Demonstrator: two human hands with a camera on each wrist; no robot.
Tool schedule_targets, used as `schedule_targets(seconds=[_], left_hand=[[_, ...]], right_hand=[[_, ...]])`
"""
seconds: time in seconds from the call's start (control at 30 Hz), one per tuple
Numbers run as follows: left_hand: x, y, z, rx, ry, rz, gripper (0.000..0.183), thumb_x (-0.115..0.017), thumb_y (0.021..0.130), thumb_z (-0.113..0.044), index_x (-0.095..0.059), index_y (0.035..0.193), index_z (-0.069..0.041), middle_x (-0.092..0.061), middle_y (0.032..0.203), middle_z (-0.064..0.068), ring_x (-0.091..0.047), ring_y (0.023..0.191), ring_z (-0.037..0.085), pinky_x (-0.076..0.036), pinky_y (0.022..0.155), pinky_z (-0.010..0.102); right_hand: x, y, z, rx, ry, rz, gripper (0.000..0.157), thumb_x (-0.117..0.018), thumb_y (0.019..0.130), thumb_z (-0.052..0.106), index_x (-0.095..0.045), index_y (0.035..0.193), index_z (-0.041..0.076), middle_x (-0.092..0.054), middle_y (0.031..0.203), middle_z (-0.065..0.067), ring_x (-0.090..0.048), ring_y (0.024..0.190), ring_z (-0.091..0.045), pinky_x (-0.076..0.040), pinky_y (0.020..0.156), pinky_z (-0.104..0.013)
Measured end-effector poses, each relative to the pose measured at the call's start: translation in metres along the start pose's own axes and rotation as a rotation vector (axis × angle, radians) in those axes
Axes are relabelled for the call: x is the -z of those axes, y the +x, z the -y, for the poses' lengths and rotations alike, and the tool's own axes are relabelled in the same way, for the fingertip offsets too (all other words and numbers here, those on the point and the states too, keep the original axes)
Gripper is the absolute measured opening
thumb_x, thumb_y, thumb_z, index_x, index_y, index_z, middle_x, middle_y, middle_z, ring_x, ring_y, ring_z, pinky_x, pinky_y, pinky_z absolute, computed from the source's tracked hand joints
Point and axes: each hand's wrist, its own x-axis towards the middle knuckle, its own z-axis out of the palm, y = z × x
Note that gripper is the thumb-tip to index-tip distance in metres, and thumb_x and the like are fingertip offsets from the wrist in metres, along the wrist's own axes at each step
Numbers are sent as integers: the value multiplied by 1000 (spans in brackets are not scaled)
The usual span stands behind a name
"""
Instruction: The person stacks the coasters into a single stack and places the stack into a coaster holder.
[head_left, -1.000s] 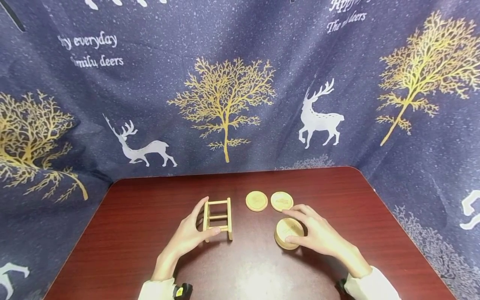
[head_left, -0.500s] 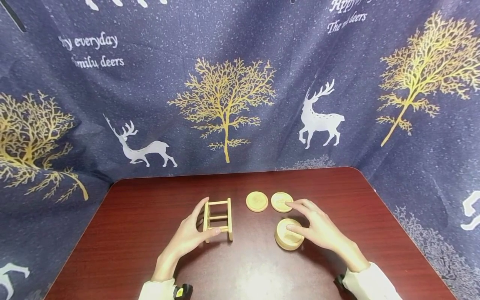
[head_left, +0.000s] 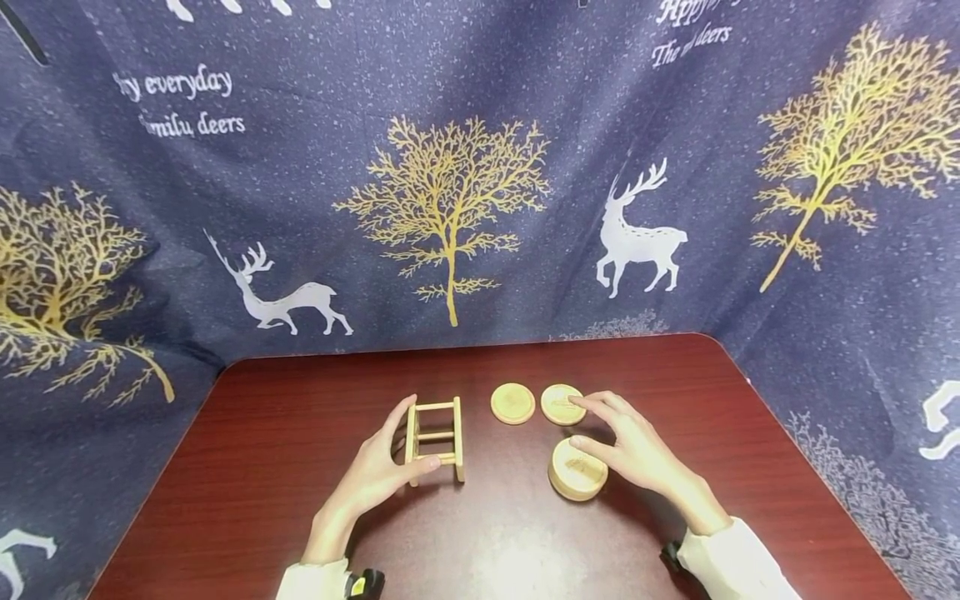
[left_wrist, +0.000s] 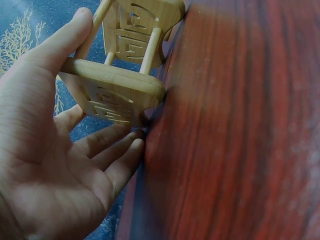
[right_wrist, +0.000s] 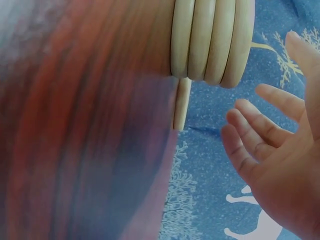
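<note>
In the head view my left hand [head_left: 372, 472] holds a small wooden coaster rack [head_left: 458, 442], thumb across its near bar and index finger at its far left corner. The left wrist view shows the carved end panel of the rack [left_wrist: 115, 82] beside the palm, with the rack's lower edges at the tabletop. My right hand [head_left: 639, 446] hovers over a stack of round wooden coasters [head_left: 581, 475], thumb above the top one and fingers loosely spread. Seen from the right wrist, a gap separates the right hand [right_wrist: 275, 145] from the stack [right_wrist: 212, 40]; nothing is between its fingers.
Two single wooden coasters lie flat behind the stack: a left one [head_left: 513, 403] and a right one [head_left: 561, 406], the latter overlapped by my right index fingertip. All stand on a reddish-brown table [head_left: 300, 417]. A blue cloth [head_left: 480, 83] with trees and deer hangs behind it.
My right hand has lifted off the stack and shifted a little away from me, uncovering more of the top coaster. My left hand and the rack have stayed in place.
</note>
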Motion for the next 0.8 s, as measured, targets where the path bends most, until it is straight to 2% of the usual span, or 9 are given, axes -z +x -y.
schedule_targets(seconds=[0.07,0.2,0.23,0.3,0.43,0.53,0.8], left_hand=[[0,0,1,3,0,0,111,-97,88,-38,-31,176,-26,-55,165,16,-59,148,33,-52,113,44],[0,1,3,-2,-11,6,112,-97,87,-37,-30,177,-27,-57,162,18,-62,144,32,-59,96,36],[0,1,3,-3,-12,5,112,-97,87,-37,-31,177,-26,-58,162,18,-62,144,32,-59,96,36],[0,0,3,-4,-13,5,112,-97,88,-37,-30,177,-26,-56,163,18,-61,145,33,-58,102,39],[1,-1,3,3,-13,4,112,-97,88,-38,-30,177,-27,-52,167,17,-57,150,35,-46,121,51],[1,-1,3,1,-16,5,112,-97,88,-37,-30,177,-27,-53,167,17,-57,150,36,-46,121,54],[0,0,4,-3,-13,7,112,-97,87,-37,-30,177,-27,-53,167,17,-57,150,34,-44,122,52]], right_hand=[[-1,1,-1,1,9,-5,58,-88,97,26,-69,151,13,-70,133,-6,-69,120,-31,-56,100,-54],[-2,3,-1,2,18,-14,57,-87,98,24,-69,150,12,-70,132,-7,-69,119,-31,-56,99,-55],[-3,3,-1,-1,18,-14,57,-87,98,25,-69,151,12,-70,132,-7,-69,119,-30,-56,100,-55],[-3,4,0,-6,17,-14,58,-87,98,26,-69,151,12,-70,132,-7,-68,121,-29,-55,101,-56],[-2,6,1,-5,16,-25,57,-87,97,25,-69,150,11,-71,131,-8,-67,124,-27,-54,103,-57],[-2,8,1,-2,16,-34,57,-88,97,23,-69,150,10,-71,130,-8,-66,123,-27,-54,101,-57],[-2,9,-2,-23,19,-26,58,-87,98,24,-69,150,9,-70,130,-10,-65,124,-32,-52,102,-61]])
